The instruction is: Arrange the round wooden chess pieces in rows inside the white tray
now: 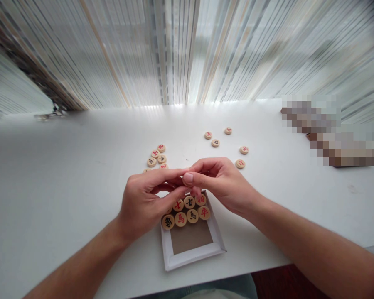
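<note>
My left hand [146,199] and my right hand [220,178] meet at the fingertips above a shallow white cardboard box [197,259]. Both are closed, thumbs bent in against the fingers; whatever they may pinch is hidden behind them. Round wooden Chinese chess pieces lie in rows in the box, among them a black elephant piece [168,222], a red horse piece [180,219], a black horse piece [192,216] and a red chariot piece [203,212]. My fingers cover the box's far side and part of the upper row. The box's near part shows its brown bottom.
Several loose pieces [151,162] cluster beyond my left hand. Others, such as a red-marked piece [240,164], are scattered beyond my right hand on the white table [65,174]. A blurred brown object [339,145] sits at the right. Striped curtains [174,54] hang along the back edge.
</note>
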Demonstrator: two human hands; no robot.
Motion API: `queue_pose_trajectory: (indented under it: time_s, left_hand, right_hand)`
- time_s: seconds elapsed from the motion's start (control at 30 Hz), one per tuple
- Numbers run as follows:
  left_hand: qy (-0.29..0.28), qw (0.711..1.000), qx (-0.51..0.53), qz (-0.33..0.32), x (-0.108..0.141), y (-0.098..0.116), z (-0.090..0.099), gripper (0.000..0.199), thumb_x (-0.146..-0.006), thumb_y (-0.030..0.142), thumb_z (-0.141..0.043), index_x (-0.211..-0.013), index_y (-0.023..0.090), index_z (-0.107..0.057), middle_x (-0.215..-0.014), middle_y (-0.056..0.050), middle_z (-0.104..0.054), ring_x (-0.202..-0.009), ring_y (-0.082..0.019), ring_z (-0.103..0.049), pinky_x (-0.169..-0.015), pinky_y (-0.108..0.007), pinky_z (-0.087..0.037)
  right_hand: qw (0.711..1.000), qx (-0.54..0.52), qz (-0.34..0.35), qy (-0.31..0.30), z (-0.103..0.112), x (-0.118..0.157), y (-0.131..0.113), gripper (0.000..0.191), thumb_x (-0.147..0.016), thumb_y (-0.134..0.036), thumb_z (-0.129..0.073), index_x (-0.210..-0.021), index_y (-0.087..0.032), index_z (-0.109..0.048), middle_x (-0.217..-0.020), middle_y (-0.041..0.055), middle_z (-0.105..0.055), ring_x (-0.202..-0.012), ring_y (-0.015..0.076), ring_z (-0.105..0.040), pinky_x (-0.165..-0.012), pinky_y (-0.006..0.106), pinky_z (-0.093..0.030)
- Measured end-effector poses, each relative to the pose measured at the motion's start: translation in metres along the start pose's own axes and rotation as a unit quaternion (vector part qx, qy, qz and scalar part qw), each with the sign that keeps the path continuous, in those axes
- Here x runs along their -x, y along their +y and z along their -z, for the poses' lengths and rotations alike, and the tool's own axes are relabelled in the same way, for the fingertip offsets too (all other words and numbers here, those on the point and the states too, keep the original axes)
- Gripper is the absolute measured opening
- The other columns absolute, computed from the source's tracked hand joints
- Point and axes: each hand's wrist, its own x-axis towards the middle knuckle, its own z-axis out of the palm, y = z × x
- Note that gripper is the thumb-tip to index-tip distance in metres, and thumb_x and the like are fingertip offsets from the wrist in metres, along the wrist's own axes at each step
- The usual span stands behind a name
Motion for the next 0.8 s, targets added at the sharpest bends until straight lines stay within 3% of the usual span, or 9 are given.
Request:
queue_pose_trajectory:
  time_s: [0.17, 0.43, 0.6, 0.8]
  left_hand:
    - [-0.004, 1.000, 0.000, 0.003, 0.0006, 0.0001, 0.0002, 0.034, -0.085, 0.002, -0.086, -0.112, 0.023, -0.089, -0.095, -0.001, -0.089, -0.077, -0.014, -0.085, -0.077, -0.018, -0.071]
    - [-0.001, 0.999, -0.036, -0.013, 0.0014, 0.0026, 0.0009, 0.029, -0.088, 0.006, -0.083, -0.112, 0.022, -0.088, -0.098, -0.003, -0.089, -0.077, -0.016, -0.085, -0.074, -0.021, -0.072]
    - [-0.007, 0.999, -0.043, -0.015, 0.0014, 0.0022, 0.0006, 0.027, -0.089, 0.007, -0.084, -0.110, 0.024, -0.088, -0.095, -0.002, -0.089, -0.077, -0.017, -0.085, -0.073, -0.023, -0.073]
    - [0.006, 0.999, 0.020, 0.029, 0.0007, 0.0021, 0.0007, 0.028, -0.087, 0.012, -0.089, -0.113, 0.022, -0.088, -0.093, -0.004, -0.088, -0.076, -0.018, -0.085, -0.074, -0.024, -0.074]
  right_hand:
    - [1.000, -0.002, 0.001, -0.006, 0.0001, 0.0008, 0.0000, 0.029, -0.080, -0.040, -0.099, -0.080, -0.016, -0.082, -0.065, -0.0004, -0.072, -0.060, 0.0110, -0.064, -0.058, 0.022, -0.051]
    - [0.998, -0.046, -0.031, -0.017, -0.0019, 0.0012, -0.0026, 0.036, -0.064, -0.027, -0.108, -0.077, -0.017, -0.076, -0.062, -0.0024, -0.070, -0.055, 0.0099, -0.061, -0.053, 0.020, -0.048]
    - [1.000, -0.004, -0.022, 0.000, -0.0028, 0.0010, -0.0031, 0.035, -0.073, -0.039, -0.103, -0.075, -0.017, -0.076, -0.062, -0.0010, -0.070, -0.056, 0.0105, -0.061, -0.053, 0.021, -0.048]
    - [0.999, -0.019, -0.004, -0.030, -0.0002, 0.0014, -0.0033, 0.031, -0.082, -0.043, -0.097, -0.082, -0.016, -0.081, -0.063, -0.0009, -0.070, -0.057, 0.0107, -0.061, -0.055, 0.021, -0.051]
